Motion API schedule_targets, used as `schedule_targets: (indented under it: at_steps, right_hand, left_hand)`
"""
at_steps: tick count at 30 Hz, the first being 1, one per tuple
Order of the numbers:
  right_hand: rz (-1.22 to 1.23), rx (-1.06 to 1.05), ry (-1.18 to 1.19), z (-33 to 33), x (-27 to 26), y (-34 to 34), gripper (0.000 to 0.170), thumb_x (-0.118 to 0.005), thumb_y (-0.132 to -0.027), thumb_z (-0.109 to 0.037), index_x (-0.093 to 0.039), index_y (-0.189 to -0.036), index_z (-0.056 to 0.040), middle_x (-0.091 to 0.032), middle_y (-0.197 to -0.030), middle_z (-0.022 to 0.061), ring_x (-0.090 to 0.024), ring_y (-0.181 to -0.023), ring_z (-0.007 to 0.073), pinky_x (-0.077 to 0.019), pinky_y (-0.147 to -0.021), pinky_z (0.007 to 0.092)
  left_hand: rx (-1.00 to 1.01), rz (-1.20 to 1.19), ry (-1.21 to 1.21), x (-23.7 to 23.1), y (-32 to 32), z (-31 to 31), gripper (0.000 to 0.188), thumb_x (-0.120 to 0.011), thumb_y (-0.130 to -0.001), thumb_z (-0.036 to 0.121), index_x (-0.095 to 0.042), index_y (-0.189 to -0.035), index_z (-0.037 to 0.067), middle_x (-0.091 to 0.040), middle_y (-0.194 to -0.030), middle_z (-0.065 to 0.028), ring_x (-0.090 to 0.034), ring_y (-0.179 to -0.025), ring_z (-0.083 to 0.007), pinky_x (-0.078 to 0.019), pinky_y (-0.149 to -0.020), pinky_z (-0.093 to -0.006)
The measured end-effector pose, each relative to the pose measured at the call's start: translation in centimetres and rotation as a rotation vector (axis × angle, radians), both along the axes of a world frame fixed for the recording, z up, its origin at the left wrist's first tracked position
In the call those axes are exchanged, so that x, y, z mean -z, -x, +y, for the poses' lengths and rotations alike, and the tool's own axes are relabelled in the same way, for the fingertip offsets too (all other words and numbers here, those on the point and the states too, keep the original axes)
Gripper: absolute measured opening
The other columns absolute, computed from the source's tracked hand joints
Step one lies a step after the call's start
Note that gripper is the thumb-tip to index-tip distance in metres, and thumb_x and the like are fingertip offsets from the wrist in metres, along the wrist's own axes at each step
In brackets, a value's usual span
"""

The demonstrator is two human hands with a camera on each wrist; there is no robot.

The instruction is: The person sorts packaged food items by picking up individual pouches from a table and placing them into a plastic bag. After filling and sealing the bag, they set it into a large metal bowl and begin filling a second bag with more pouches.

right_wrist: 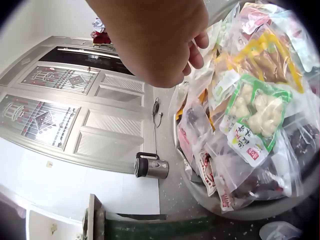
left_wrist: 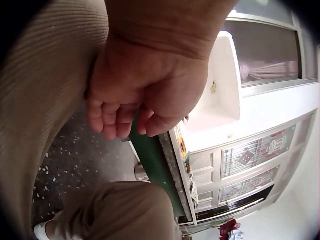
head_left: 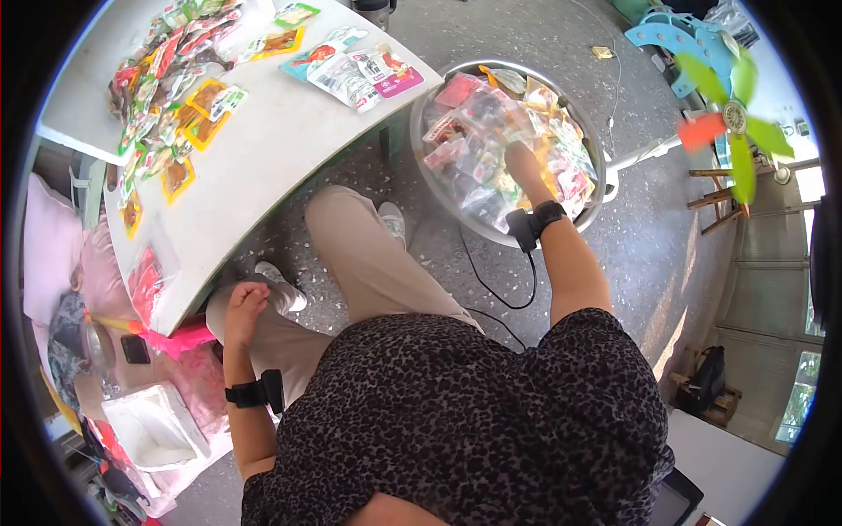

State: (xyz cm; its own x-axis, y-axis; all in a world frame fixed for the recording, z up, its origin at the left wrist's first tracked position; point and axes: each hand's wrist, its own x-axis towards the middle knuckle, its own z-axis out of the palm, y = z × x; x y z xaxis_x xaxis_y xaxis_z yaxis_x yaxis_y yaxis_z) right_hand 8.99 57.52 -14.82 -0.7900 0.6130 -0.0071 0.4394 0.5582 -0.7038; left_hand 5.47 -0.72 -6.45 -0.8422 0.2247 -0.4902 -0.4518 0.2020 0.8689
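"What is being shown in the head view?"

"A round metal basin [head_left: 416,145] is being filled out by plastic packets [head_left: 482,180], heaped inside its rim. The right hand [head_left: 524,167] is being held over the heap. The left hand [head_left: 247,307] is being held well apart from it, above a beige trouser leg [head_left: 285,346], with nothing being gripped. More packets are being borne by a white table [head_left: 263,131], and a fan [head_left: 735,114] with green and red blades is being seen past the basin."

"And in the left wrist view?"

"The left hand's fingers are being seen loosely curled, empty, beside the trouser leg. A white tray [left_wrist: 222,90] is being shown behind."

"And in the right wrist view?"

"The right hand's fingers are being bent near the packets; whether one is being pinched cannot be told. Near the basin's middle, pale round pieces are being displayed through a green-edged packet [right_wrist: 257,117]. A steel mug [right_wrist: 156,168] is being seen outside the basin."
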Motion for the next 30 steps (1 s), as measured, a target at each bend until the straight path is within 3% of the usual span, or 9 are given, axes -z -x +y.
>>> schedule_targets:
  at_steps: [1,5,11,13,14,20,26,29,30]
  right_hand:
    - [0.121,-0.115,-0.195,-2.3,-1.2,0.2,0.018,-0.048,-0.074,-0.016,-0.054,-0.085,-0.0032,-0.057,-0.079,0.0192,-0.055,-0.075,0.0324,-0.0431,-0.066,0.0368]
    - [0.278,-0.315,0.065,-12.1,-4.7,2.4,0.017,-0.051,-0.074,-0.013,-0.054,-0.087,-0.0019,-0.057,-0.078,0.0172,-0.056,-0.074,0.0277,-0.0435,-0.065,0.0316]
    - [0.328,-0.622,0.277,-24.9,-7.6,4.7,0.015,-0.052,-0.075,-0.010,-0.053,-0.088,-0.0018,-0.056,-0.080,0.0147,-0.055,-0.073,0.0245,-0.0434,-0.066,0.0290]
    - [0.357,-0.667,0.222,-28.0,-7.4,5.0,0.015,-0.051,-0.075,-0.009,-0.053,-0.088,-0.0018,-0.056,-0.080,0.0149,-0.055,-0.075,0.0262,-0.0432,-0.067,0.0299]
    - [0.373,-0.681,0.191,-29.3,-7.3,5.1,0.015,-0.051,-0.074,-0.008,-0.053,-0.088,-0.0017,-0.056,-0.080,0.0150,-0.055,-0.075,0.0271,-0.0431,-0.068,0.0304]
    - [0.384,-0.866,-0.313,-33.2,-6.2,4.8,0.018,-0.052,-0.066,-0.009,-0.055,-0.084,-0.0053,-0.055,-0.086,0.0134,-0.051,-0.083,0.0306,-0.0414,-0.072,0.0367]
    - [0.545,-0.919,-0.311,-33.8,-6.2,5.3,0.015,-0.052,-0.063,-0.009,-0.055,-0.078,-0.0072,-0.056,-0.081,0.0106,-0.053,-0.078,0.0288,-0.0413,-0.069,0.0387]
    - [0.604,-0.913,-0.324,-33.7,-5.6,5.6,0.015,-0.053,-0.062,-0.005,-0.055,-0.076,-0.0064,-0.056,-0.078,0.0100,-0.053,-0.078,0.0281,-0.0414,-0.069,0.0382]
    - [0.597,-0.906,-0.333,-33.6,-5.3,5.5,0.014,-0.053,-0.062,-0.004,-0.054,-0.076,-0.0059,-0.056,-0.078,0.0104,-0.053,-0.077,0.0285,-0.0414,-0.069,0.0381]
  left_hand:
    - [0.076,0.057,-0.009,-1.0,-0.1,0.5,0.014,-0.048,-0.080,0.011,-0.050,-0.092,0.005,-0.053,-0.087,-0.0035,-0.051,-0.083,-0.0118,-0.0403,-0.072,-0.0231]
    - [0.331,0.281,-0.192,-8.5,-0.9,3.7,0.023,-0.050,-0.079,0.007,-0.048,-0.102,0.004,-0.053,-0.081,-0.0037,-0.050,-0.079,-0.0107,-0.0394,-0.070,-0.0228]
    - [0.963,0.893,-0.976,-23.8,-3.4,6.6,0.026,-0.057,-0.074,0.011,-0.053,-0.099,0.007,-0.049,-0.067,-0.0051,-0.052,-0.068,-0.0209,-0.0388,-0.058,-0.0328]
    - [1.096,0.744,-1.027,-27.1,-4.9,5.8,0.025,-0.064,-0.068,0.013,-0.056,-0.090,0.020,-0.051,-0.070,-0.0033,-0.056,-0.073,-0.0178,-0.0404,-0.064,-0.0335]
    - [1.122,0.719,-1.052,-28.3,-5.5,5.8,0.022,-0.063,-0.069,0.012,-0.056,-0.089,0.017,-0.049,-0.070,-0.0036,-0.055,-0.072,-0.0177,-0.0408,-0.063,-0.0334]
    - [0.745,0.921,-1.314,-27.8,-10.3,6.7,0.021,-0.043,-0.079,0.003,-0.056,-0.087,0.017,-0.029,-0.054,0.0011,-0.035,-0.044,-0.0109,-0.0314,-0.046,-0.0237]
    - [0.892,0.952,-1.303,-27.4,-10.5,4.4,0.003,-0.055,-0.072,0.012,-0.056,-0.071,0.009,-0.031,-0.052,0.0018,-0.037,-0.044,-0.0115,-0.0332,-0.047,-0.0242]
    - [1.272,0.892,-1.059,-26.0,-7.7,1.8,0.017,-0.060,-0.072,0.012,-0.054,-0.087,0.006,-0.047,-0.068,-0.0047,-0.053,-0.067,-0.0185,-0.0416,-0.060,-0.0327]
    - [1.136,0.857,-1.093,-24.6,-7.0,1.3,0.016,-0.057,-0.074,0.011,-0.053,-0.086,0.001,-0.048,-0.070,-0.0061,-0.052,-0.064,-0.0209,-0.0410,-0.059,-0.0332]
